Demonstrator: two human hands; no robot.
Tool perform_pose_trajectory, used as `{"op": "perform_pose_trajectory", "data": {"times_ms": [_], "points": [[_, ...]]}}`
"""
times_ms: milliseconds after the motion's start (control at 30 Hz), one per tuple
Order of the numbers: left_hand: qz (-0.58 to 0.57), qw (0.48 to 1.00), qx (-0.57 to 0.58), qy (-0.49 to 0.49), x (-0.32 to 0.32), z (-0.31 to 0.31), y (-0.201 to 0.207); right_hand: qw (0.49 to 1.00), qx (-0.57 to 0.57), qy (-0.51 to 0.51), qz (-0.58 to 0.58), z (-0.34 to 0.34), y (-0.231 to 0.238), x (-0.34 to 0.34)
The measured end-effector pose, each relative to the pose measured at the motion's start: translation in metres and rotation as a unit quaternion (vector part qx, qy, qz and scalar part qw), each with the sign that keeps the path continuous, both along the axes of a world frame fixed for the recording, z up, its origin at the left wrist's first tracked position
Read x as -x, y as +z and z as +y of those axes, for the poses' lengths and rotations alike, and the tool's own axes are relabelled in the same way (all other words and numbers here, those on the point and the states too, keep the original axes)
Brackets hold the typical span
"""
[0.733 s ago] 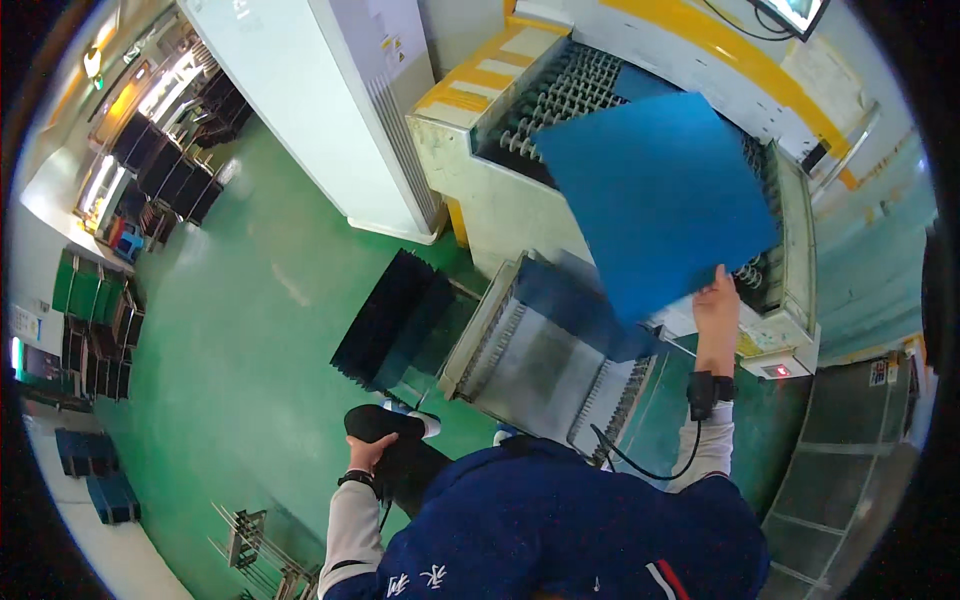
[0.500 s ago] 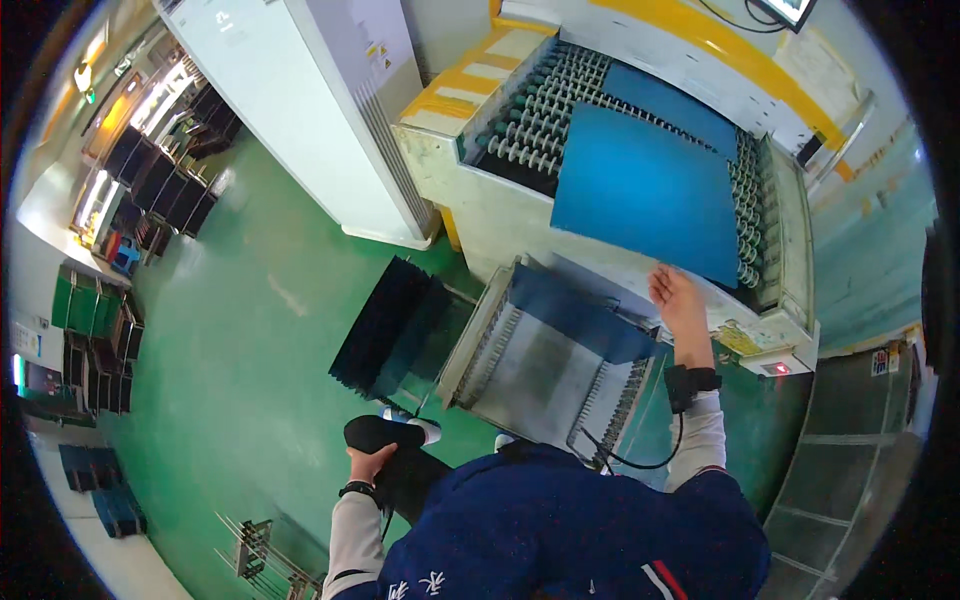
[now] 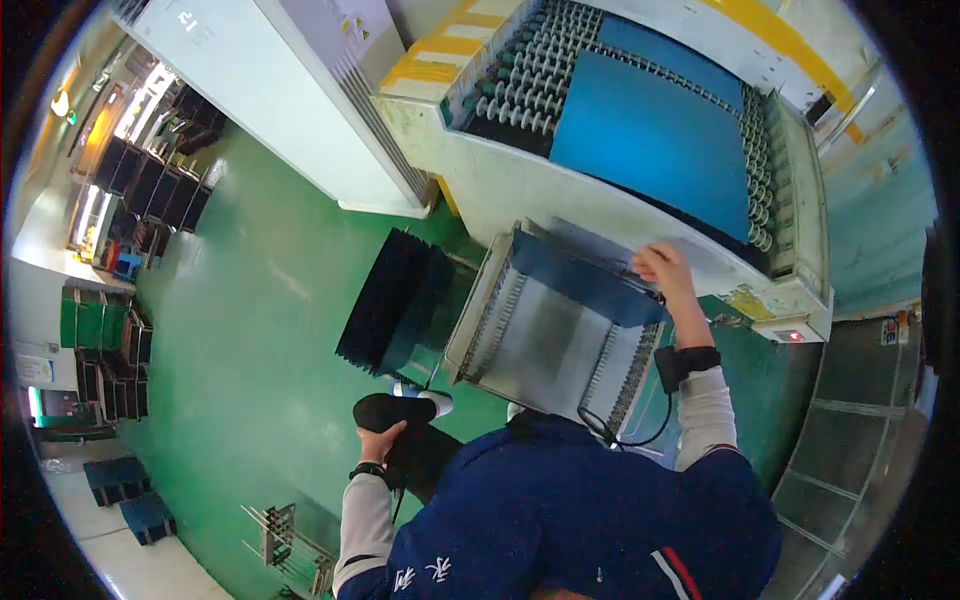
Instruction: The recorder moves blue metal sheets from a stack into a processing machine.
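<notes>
My right hand (image 3: 662, 268) hovers at the far right corner of a metal slotted rack (image 3: 470, 335). Its fingers are loosely bent and apart, with nothing visible in them. Dark blue panels (image 3: 575, 278) stand along the far side of this rack, between its toothed side strips. My left hand (image 3: 380, 442) rests on my bent knee (image 3: 385, 410), thumb apart from the fingers, which are partly hidden. Beyond the rack, a large bright blue panel (image 3: 650, 145) lies flat on the machine's roller bed (image 3: 515, 100).
A second rack of dark panels (image 3: 385, 300) stands on the green floor left of the metal rack. The white machine housing (image 3: 600, 205) borders the far side. A tall white cabinet (image 3: 270, 90) is at the upper left; a wire frame (image 3: 280, 540) lies lower left.
My right hand has moved from beside the bright blue panel's near edge toward the metal rack's far right corner. The view has shifted slightly; my left hand stays on my knee.
</notes>
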State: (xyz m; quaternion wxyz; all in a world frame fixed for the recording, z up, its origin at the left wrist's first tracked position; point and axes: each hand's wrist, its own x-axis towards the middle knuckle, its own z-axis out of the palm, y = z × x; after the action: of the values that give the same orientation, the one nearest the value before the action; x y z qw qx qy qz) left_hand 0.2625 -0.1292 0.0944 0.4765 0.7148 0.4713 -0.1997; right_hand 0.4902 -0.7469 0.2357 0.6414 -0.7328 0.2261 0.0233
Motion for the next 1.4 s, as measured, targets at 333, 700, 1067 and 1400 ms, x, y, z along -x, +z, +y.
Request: {"op": "perform_pose_trajectory", "data": {"times_ms": [333,700,1067,1400], "points": [[0.024,0.997,-0.050,-0.049,0.011,0.026,-0.035,0.868,0.446,0.215,-0.046,0.056,-0.044,0.001],[0.071,0.994,-0.077,-0.031,-0.002,0.002,-0.004,0.811,0.520,0.266,0.020,0.052,-0.082,-0.021],[0.030,0.999,-0.043,-0.012,0.004,0.007,-0.009,0.805,0.529,0.267,-0.023,0.043,-0.067,-0.006],[0.079,0.996,-0.049,-0.011,-0.002,0.004,0.003,0.816,0.510,0.254,-0.097,0.050,0.027,-0.005]]}}
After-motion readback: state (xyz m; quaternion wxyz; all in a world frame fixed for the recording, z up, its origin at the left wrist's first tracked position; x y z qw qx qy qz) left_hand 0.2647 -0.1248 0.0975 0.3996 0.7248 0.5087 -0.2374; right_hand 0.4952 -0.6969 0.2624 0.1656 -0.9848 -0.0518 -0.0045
